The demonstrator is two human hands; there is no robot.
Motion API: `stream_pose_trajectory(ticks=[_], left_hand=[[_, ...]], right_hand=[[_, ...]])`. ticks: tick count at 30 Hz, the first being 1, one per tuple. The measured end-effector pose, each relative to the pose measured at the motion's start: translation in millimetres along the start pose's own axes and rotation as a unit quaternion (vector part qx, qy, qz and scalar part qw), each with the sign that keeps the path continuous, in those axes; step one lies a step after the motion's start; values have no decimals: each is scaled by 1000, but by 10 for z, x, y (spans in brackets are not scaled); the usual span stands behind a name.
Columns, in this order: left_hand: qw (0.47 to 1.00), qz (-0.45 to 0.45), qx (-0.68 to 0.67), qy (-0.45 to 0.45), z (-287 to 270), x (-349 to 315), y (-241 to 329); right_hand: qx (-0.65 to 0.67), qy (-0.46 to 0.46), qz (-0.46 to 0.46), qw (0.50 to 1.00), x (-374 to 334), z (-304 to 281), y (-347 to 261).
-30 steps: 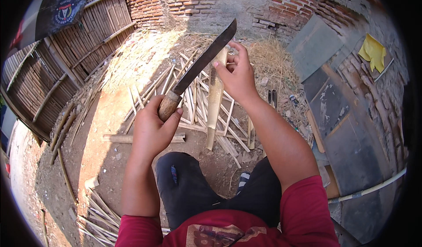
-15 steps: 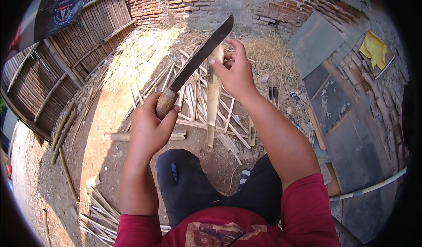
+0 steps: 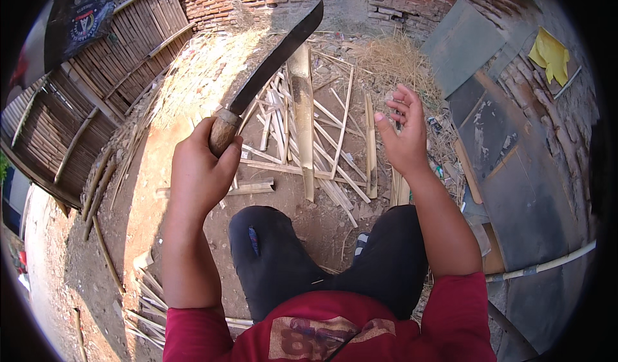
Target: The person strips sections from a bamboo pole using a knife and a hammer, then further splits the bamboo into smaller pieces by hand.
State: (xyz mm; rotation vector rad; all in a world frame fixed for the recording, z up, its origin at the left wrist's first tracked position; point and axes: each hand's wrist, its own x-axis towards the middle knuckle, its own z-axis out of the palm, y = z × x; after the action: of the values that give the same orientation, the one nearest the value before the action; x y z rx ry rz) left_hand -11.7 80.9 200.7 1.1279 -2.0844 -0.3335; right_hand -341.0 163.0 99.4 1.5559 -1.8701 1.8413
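Note:
My left hand [image 3: 203, 165] grips the wooden handle of a machete [image 3: 273, 59], its long dark blade slanting up to the right. My right hand [image 3: 405, 133] is raised with nothing in it, fingers apart and partly curled. A wide split bamboo piece [image 3: 300, 117] lies lengthwise on a heap of thin bamboo strips [image 3: 338, 143] in front of my knees. Close by my right hand is a narrower split bamboo piece [image 3: 371, 143]. Left of the heap, a short bamboo length [image 3: 254, 187] rests on the ground, partly hidden by my left arm.
A woven bamboo fence [image 3: 141, 56] stands at the left, a brick wall [image 3: 290, 8] at the back. Dark boards [image 3: 515, 181] lean along the right side, with a yellow cloth [image 3: 549, 56] above. More bamboo strips [image 3: 148, 307] lie at the lower left.
My right hand has let go of the wide split bamboo piece and moved right. My left hand has shifted slightly left with the machete.

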Motion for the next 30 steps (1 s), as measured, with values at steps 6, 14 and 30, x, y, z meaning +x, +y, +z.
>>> stream_pose_trajectory(ticks=[6, 14, 30], left_hand=[[1000, -9, 11, -16, 142, 117, -258], [997, -1, 82, 2, 48, 392, -633], [993, -12, 109, 37, 157, 38, 319]], right_hand=[[-222, 80, 290, 928, -1841, -2007, 1895], [-357, -81, 632, 683, -5277, -2500, 2266], [-388, -51, 655, 646, -5751, -2516, 1795]])
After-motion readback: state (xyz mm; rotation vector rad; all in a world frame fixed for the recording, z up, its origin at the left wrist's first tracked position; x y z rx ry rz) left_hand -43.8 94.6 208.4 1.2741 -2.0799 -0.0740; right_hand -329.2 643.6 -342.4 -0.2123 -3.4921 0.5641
